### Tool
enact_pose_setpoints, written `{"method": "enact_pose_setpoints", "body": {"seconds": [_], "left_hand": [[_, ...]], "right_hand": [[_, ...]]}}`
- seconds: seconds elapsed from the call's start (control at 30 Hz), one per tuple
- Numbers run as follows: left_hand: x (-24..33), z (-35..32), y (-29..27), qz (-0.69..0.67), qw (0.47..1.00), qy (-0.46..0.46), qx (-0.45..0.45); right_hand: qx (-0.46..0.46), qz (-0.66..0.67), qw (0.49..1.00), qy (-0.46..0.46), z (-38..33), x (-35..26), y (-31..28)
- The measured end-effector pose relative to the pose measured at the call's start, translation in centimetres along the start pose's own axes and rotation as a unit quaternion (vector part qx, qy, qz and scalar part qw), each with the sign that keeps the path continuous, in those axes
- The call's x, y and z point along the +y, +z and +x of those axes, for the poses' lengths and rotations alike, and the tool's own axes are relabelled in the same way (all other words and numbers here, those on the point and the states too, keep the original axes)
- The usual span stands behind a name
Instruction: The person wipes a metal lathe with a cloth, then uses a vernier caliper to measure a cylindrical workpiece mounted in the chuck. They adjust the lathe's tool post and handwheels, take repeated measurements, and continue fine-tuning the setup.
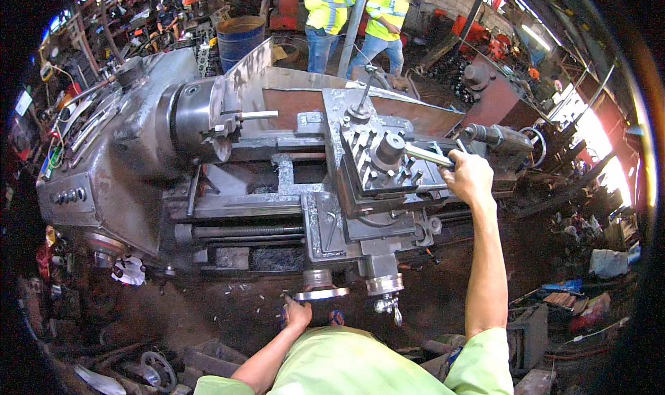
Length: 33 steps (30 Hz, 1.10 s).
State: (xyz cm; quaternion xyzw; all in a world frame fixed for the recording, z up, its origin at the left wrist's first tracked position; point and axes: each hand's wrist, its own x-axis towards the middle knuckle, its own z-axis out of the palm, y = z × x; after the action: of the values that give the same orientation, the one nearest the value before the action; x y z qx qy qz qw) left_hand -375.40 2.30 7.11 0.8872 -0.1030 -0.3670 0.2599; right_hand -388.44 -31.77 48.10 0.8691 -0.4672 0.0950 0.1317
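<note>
I stand in front of a large grey metal lathe (125, 180). My right hand (470, 179) is stretched out and closed around the end of a steel lever (426, 154) that sticks out from the square tool post (384, 156) on the carriage. My left hand (296, 314) is low, fingers curled on the rim of the carriage handwheel (320, 294). A short metal rod (258, 116) juts from the chuck (201, 121) at the left. The tailstock (495, 137) sits beyond my right hand.
Two people in yellow high-visibility shirts (325, 7) stand behind the lathe by a grey post (355, 21). A blue drum (239, 38) is at the back. Metal chips and scrap lie on the dirt floor; boxes and debris (582, 298) are piled at the right.
</note>
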Motion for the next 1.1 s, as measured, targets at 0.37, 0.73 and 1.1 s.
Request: {"method": "enact_pose_setpoints", "body": {"seconds": [0.37, 0.73, 1.1], "left_hand": [[-1.7, 1.7, 1.7, 0.000, 0.994, 0.076, 0.084], [-1.1, 1.6, 0.3, 0.016, 0.997, 0.060, 0.047], [0.6, 0.2, -1.0, 0.038, 0.997, 0.006, 0.068]], "right_hand": [[0.259, -0.110, 0.960, 0.016, 0.6, -0.7, 4.4], [0.279, -0.083, 0.956, 0.030, 0.4, -0.9, 4.1], [0.230, 0.022, 0.970, -0.073, -1.3, 0.3, 3.2]]}}
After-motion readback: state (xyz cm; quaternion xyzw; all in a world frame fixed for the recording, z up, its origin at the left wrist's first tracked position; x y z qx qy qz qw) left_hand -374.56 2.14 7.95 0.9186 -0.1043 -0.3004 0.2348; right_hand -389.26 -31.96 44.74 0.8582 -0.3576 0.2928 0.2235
